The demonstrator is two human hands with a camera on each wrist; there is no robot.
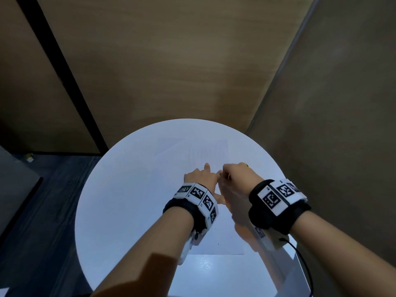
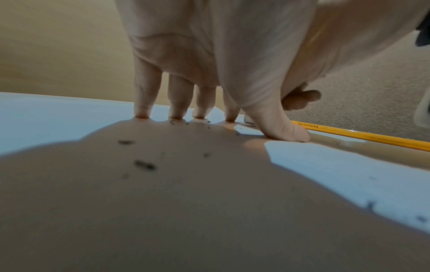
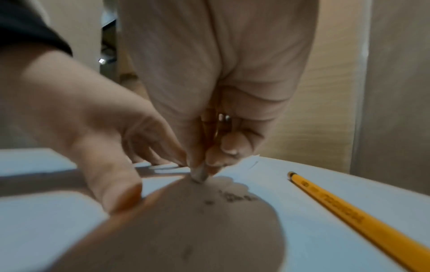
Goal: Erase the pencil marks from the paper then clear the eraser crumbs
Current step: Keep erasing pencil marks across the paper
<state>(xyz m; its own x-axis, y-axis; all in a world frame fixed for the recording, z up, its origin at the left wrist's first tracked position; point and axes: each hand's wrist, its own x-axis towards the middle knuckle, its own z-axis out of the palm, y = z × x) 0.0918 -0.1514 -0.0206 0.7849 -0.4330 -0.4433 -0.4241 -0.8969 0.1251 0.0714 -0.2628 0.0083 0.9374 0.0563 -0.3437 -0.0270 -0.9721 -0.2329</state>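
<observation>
A white paper [image 1: 192, 151] lies on the round white table [image 1: 120, 189], with faint pencil marks [image 1: 203, 155] near its far part. My left hand [image 1: 200, 176] presses flat on the sheet, fingers [image 2: 144, 103] straight and spread, thumb [image 2: 286, 127] out to the side. My right hand [image 1: 235, 174] sits just right of it, pinching a small grey-white eraser [image 3: 200, 174] whose tip touches the paper. Dark eraser crumbs [image 2: 144, 163] lie scattered under the left palm, and more crumbs [image 3: 235, 198] lie close to the eraser.
A yellow pencil [image 3: 349, 215] lies on the table right of the paper, also seen as the pencil [image 2: 363, 137] beyond my left thumb. Brown wall panels [image 1: 171, 61] stand behind the table. Dark floor [image 1: 42, 200] lies to the left.
</observation>
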